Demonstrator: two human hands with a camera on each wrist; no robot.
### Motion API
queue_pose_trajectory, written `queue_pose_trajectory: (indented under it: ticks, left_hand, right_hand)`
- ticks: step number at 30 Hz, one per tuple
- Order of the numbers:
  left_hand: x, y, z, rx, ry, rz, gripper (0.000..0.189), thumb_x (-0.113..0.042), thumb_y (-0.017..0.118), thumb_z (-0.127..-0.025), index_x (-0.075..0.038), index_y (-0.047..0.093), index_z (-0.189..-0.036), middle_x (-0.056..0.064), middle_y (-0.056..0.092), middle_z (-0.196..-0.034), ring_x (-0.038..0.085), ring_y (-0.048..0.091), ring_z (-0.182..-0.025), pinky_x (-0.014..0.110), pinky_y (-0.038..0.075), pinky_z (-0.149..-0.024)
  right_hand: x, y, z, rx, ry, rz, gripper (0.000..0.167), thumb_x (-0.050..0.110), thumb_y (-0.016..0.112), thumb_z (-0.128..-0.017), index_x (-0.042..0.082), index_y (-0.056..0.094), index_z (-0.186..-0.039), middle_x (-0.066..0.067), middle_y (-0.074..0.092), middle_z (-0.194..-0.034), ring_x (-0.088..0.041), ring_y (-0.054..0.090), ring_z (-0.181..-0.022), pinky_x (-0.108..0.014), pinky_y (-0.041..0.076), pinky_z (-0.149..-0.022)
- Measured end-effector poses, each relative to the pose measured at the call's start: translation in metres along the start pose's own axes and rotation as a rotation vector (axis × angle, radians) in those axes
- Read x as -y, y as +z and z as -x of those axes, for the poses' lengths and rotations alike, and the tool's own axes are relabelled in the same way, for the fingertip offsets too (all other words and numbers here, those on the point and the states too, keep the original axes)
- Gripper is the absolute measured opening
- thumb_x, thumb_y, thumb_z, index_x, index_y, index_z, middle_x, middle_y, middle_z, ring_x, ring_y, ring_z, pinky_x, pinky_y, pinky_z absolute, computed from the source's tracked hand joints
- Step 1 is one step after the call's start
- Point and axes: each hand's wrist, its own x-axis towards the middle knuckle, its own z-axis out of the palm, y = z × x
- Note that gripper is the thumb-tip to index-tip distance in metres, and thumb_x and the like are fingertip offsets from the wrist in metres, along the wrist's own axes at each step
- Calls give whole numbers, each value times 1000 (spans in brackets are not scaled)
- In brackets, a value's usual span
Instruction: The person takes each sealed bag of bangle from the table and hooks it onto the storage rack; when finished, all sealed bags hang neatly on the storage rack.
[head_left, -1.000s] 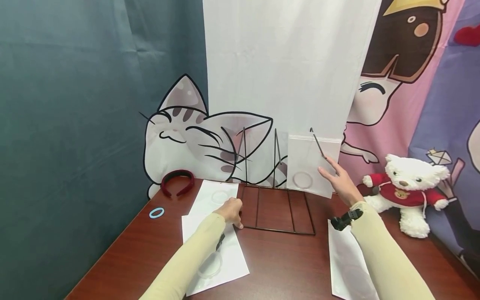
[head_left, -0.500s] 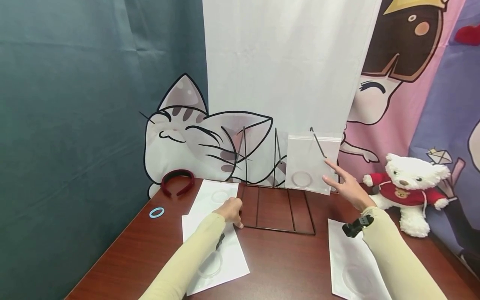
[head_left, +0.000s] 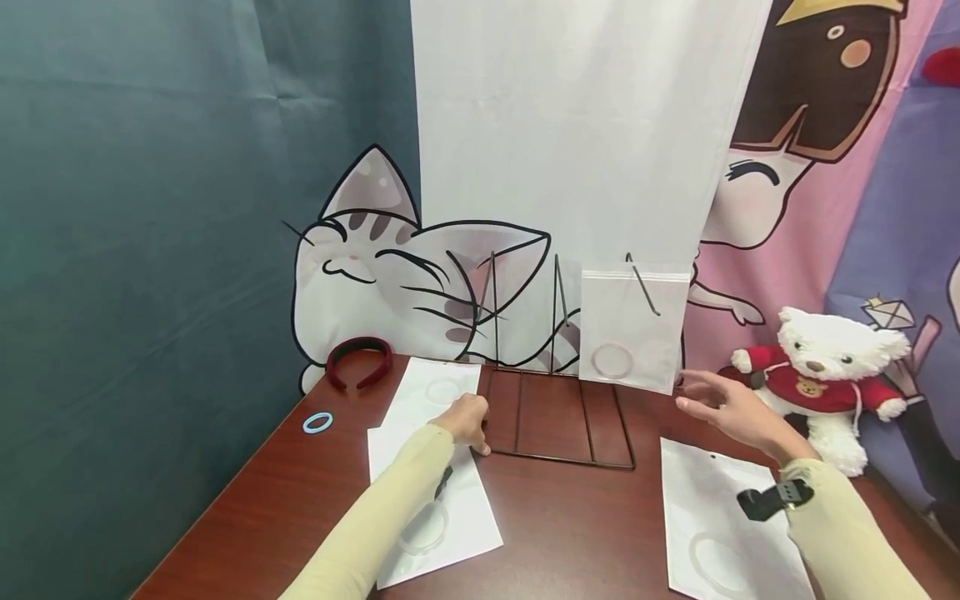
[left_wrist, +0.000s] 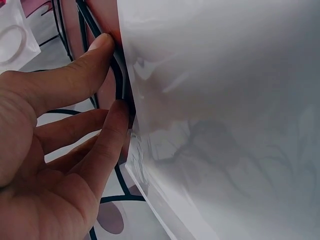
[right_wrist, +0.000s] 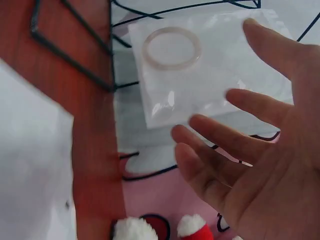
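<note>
A black wire display rack (head_left: 558,459) stands at the back of the table, with upright hooks. From its right hook (head_left: 645,290) hangs a translucent bag (head_left: 641,325) with a pale ring inside. My left hand (head_left: 465,421) grips the left side of the rack's base; in the left wrist view its thumb and forefinger pinch the black wire (left_wrist: 119,75). Just right of the hanging bag's lower corner is my right hand (head_left: 738,408), fingers spread and loosely bent, nothing in them. In the right wrist view its fingers overlap the bag (right_wrist: 215,75).
White bags lie flat on the table: a back left bag (head_left: 408,400), a front left bag (head_left: 468,533) under the left forearm, and a right bag (head_left: 693,492). Beyond are a dark red headband (head_left: 341,358), a blue ring (head_left: 308,426) and a white teddy bear (head_left: 813,408).
My right hand has let go at the hook's tip and moved down and right, away from the hanging bag. The left hand keeps its place on the rack.
</note>
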Motion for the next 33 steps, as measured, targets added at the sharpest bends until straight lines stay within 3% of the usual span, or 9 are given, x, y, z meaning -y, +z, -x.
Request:
queue_pose_trajectory:
  ticks: [7,13,16,26,33]
  left_hand:
    - [1,-1,0,1,5,13,44,-19,97,-62,-1,70,-90,6,65,-88,16,54,-81,33,53,-79]
    - [1,0,0,-1,13,11,45,-19,97,-62,-1,70,-92,8,67,-93,17,56,-85,34,54,-83]
    - [2,1,0,-15,20,11,45,-18,98,-60,0,71,-92,9,68,-94,18,58,-86,35,54,-85]
    - [1,1,1,-16,24,42,54,-17,97,-61,4,71,-104,16,71,-105,26,65,-99,39,55,-94]
    - [2,2,0,-18,35,44,57,-18,97,-62,5,72,-107,17,72,-109,28,66,-104,39,54,-98]
  right_hand:
    - [-30,5,35,67,-45,152,48,32,72,-92,3,63,-129,-16,73,-114,-29,71,-102,-30,53,-75]
    - [-65,3,60,133,48,203,51,29,76,-88,-3,64,-125,-17,73,-108,-34,69,-100,-45,54,-78]
    - [-80,4,68,121,78,218,55,28,80,-84,-6,63,-124,-17,73,-105,-38,68,-99,-50,53,-78]
    - [-97,15,78,36,110,204,76,30,89,-72,-6,56,-132,-23,71,-112,-40,67,-100,-43,52,-77]
    - [-103,20,72,76,160,159,97,33,92,-66,-10,45,-139,-38,59,-124,-54,59,-114,-61,51,-86]
